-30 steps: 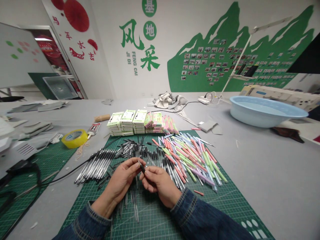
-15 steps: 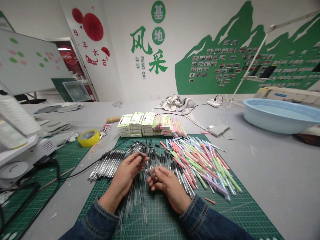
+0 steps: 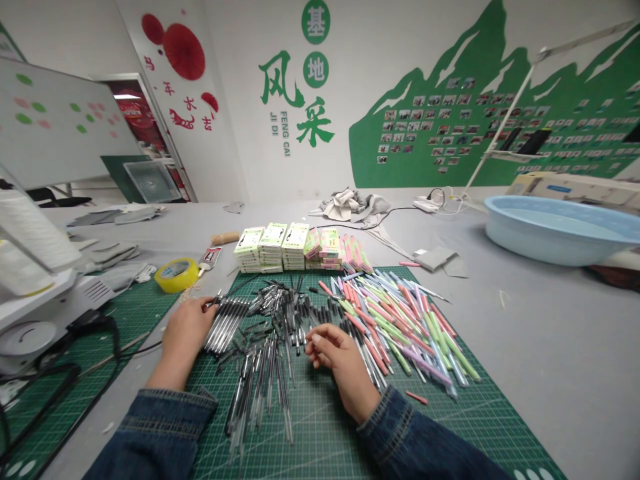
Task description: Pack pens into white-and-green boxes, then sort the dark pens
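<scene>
My left hand (image 3: 189, 337) is closed on a pen (image 3: 217, 299), whose dark tip shows past the fingertips; my fingers hide most of it. Right beside that hand lies a neat row of clear-barrelled pens (image 3: 227, 327). My right hand (image 3: 343, 367) hovers over the mat, its fingers loosely curled and slightly apart, with nothing visible in them. Thin black ink refills (image 3: 260, 383) lie spread between the hands. Behind them is a heap of small black pen parts (image 3: 274, 297). Pastel-coloured pens (image 3: 400, 313) are piled to the right of my right hand.
A green cutting mat (image 3: 320, 433) lies under the work. Stacked small boxes (image 3: 273, 240) stand at its far edge. Yellow tape (image 3: 177, 275) and a white machine (image 3: 45, 320) are on the left, with a black cable. A blue basin (image 3: 555, 233) stands far right.
My left hand has moved left with the pen, from the middle to the row of pens. My right hand has let go of the pen and stays near its place.
</scene>
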### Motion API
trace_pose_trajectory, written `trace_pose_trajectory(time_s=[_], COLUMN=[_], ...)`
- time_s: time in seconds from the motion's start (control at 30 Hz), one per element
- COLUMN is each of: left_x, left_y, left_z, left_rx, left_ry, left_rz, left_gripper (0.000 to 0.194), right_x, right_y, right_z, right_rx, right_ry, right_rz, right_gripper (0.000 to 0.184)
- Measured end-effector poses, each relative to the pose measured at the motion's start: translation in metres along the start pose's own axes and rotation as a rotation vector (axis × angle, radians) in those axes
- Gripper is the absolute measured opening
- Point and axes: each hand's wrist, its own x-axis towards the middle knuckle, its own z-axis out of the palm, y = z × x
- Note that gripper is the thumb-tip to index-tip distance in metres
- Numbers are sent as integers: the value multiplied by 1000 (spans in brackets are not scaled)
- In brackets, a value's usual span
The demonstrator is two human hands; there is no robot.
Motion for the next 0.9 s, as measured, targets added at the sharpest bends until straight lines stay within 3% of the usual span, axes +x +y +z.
trace_pose_trajectory(time_s=[0.2, 0.4, 0.47, 0.57, 0.63, 0.9], left_x=[-1, -13, -20, -31, -37, -48], left_y=[0, 17, 28, 40, 45, 57], left_z=[2, -12, -17, -18, -14, -6], left_rx=[-2, -24, -85, -188, -204, -140], left_ry=[-6, 40, -51, -332, -454, -480], left_rz=[29, 86, 142, 248, 300, 351], left_gripper=[40, 31, 26, 16, 10, 12], right_x=[0, 2, 2, -1, -4, -5], right_y=[-1, 0, 1, 0, -2, -3], right_z=[0, -2, -3, -3, -1, 0], right_rx=[-10, -113, -219, -433, -570, -699], right_ry=[8, 21, 29, 26, 3, -9], right_rz=[1, -52, -95, -196, -275, -349], right_gripper=[22, 19, 14, 11, 14, 19])
